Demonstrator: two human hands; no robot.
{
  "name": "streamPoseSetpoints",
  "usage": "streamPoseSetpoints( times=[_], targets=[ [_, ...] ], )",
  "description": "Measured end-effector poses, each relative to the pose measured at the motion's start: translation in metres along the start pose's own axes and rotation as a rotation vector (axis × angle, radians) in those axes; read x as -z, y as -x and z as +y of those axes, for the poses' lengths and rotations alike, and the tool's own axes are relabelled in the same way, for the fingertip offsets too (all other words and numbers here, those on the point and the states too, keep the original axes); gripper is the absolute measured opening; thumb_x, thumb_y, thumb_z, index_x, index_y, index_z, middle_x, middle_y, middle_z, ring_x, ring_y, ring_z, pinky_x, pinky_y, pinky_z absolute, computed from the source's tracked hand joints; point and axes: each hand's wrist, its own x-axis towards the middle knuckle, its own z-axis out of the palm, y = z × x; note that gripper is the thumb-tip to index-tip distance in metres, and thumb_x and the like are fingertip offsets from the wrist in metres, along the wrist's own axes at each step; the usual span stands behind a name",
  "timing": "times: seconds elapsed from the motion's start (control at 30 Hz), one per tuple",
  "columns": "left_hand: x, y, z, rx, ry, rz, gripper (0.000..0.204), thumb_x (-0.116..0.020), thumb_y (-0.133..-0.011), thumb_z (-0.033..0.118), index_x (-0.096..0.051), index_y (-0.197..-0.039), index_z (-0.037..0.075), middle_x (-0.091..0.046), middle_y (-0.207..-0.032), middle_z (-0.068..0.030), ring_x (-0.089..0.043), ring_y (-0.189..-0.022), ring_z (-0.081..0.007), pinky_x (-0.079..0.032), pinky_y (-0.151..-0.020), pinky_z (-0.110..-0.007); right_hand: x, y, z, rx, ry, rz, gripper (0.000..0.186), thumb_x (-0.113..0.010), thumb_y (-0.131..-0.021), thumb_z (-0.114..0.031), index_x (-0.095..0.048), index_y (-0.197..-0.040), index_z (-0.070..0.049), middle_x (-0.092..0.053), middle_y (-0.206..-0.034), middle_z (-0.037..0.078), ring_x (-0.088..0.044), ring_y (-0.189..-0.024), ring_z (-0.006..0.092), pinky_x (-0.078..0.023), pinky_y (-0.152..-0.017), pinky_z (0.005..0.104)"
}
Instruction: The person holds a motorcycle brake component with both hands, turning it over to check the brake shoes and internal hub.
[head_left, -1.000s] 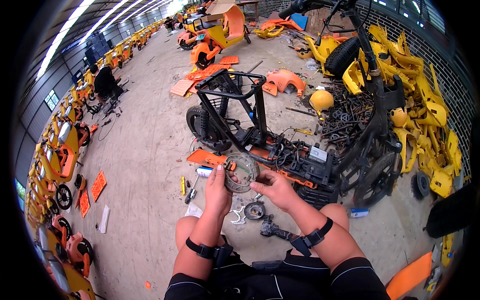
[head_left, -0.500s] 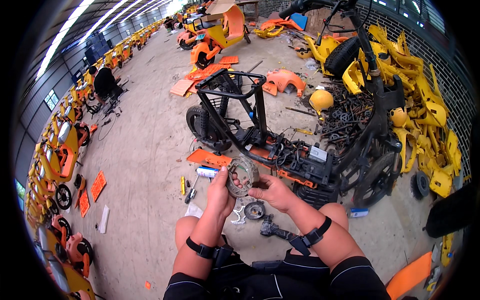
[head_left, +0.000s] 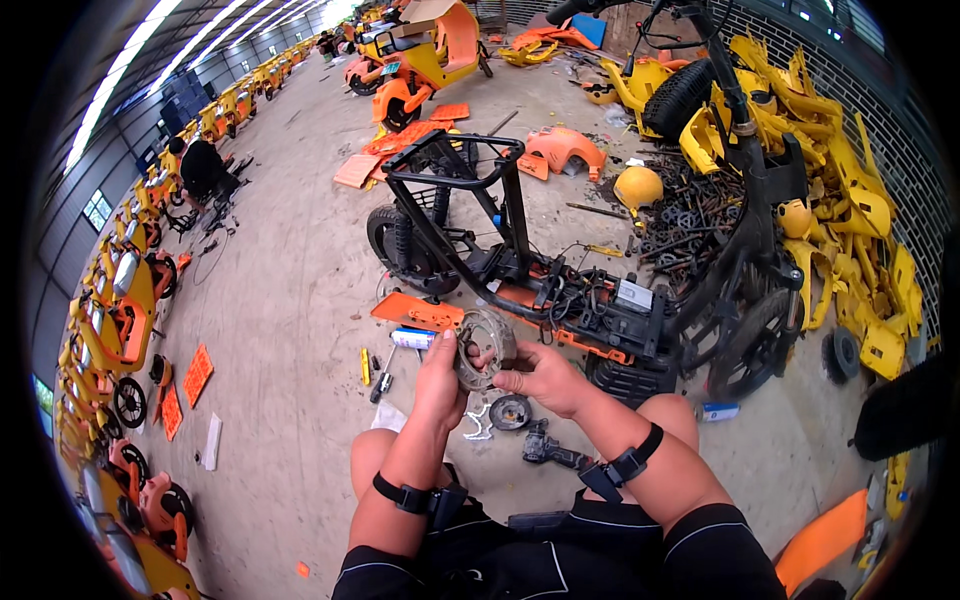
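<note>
Above the person's bare knees, both hands hold one round metal disc (head_left: 486,348) up at the centre of the view. The left hand (head_left: 440,382) grips the disc's left edge, thumb laid up along its rim and fingers closed behind it. The right hand (head_left: 541,376) meets the disc from the right, its fingertips (head_left: 505,378) curled onto the lower right edge. The disc thus sits between the two hands, touching both, tilted with its face toward the camera. It is grey and dull, with a ring-shaped face, a dark opening in the middle and a toothed or ribbed band around the rim; finer detail cannot be made out.

On the concrete floor (head_left: 290,300) just below the hands lie one smaller dark round part (head_left: 511,411), one pale bracket (head_left: 478,424) and one black power tool (head_left: 548,449). To the left lie one white-and-blue spray can (head_left: 411,339) and two hand tools with yellow handles (head_left: 372,368).

Directly ahead stands one stripped black scooter frame (head_left: 520,260) with exposed wiring and two wheels. One loose orange panel (head_left: 417,310) lies beside it. Yellow body panels (head_left: 850,210) are heaped at the right, too many to count. Each wrist carries one black strap (head_left: 405,495).
</note>
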Motion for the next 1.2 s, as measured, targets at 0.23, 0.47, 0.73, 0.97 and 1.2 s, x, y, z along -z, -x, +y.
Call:
streamPoseSetpoints(
  times=[0.23,0.47,0.73,0.97,1.2],
  targets=[
    [-0.013,0.009,0.001,-0.081,-0.263,0.054,0.037,-0.046,-0.106,0.033,-0.051,-0.122,0.0,-0.063,-0.1,-0.0094,-0.066,-0.088,-0.0176,-0.054,-0.077,-0.03,0.001,0.002,0.005,0.026,0.043,0.019,0.037,-0.078,-0.087,-0.019,-0.066,-0.119,-0.005,-0.067,-0.112,0.003,-0.062,-0.103,0.0121,-0.05,-0.092,0.0299],
    [-0.001,0.003,-0.011,-0.314,-0.666,0.018,0.045,-0.057,-0.103,0.023,-0.045,-0.132,-0.008,-0.062,-0.116,-0.0157,-0.062,-0.103,-0.0166,-0.053,-0.086,-0.032,0.001,0.0,-0.001,0.01,-0.021,0.007,0.038,-0.079,-0.086,-0.016,-0.065,-0.118,-0.002,-0.068,-0.108,0.004,-0.064,-0.1,0.0127,-0.053,-0.091,0.0289],
    [-0.007,0.003,-0.012,-0.38,-0.749,0.037,0.042,-0.059,-0.102,0.022,-0.05,-0.128,-0.009,-0.065,-0.109,-0.0153,-0.062,-0.098,-0.0161,-0.051,-0.082,-0.029,0.003,0.001,-0.005,-0.013,-0.007,0.011,0.033,-0.078,-0.086,-0.011,-0.067,-0.116,-0.005,-0.069,-0.108,0.002,-0.064,-0.1,0.0117,-0.052,-0.09,0.0295],
    [-0.01,0.003,-0.01,-0.372,-0.87,0.03,0.038,-0.056,-0.103,0.021,-0.054,-0.128,-0.007,-0.066,-0.11,-0.0122,-0.062,-0.098,-0.0143,-0.05,-0.084,-0.029,0.009,0.005,-0.007,0.002,0.011,0.017,0.035,-0.078,-0.086,-0.011,-0.065,-0.118,-0.002,-0.068,-0.107,0.004,-0.065,-0.099,0.013,-0.053,-0.09,0.0292],
    [-0.001,0.0,-0.011,-0.395,-0.89,0.059,0.038,-0.057,-0.103,0.024,-0.057,-0.126,-0.005,-0.068,-0.106,-0.0137,-0.062,-0.096,-0.0152,-0.05,-0.083,-0.03,0.021,0.001,-0.004,0.018,0.113,0.037,0.036,-0.075,-0.089,-0.014,-0.066,-0.122,-0.004,-0.068,-0.111,0.003,-0.063,-0.102,0.013,-0.051,-0.091,0.0302]
  ],
)
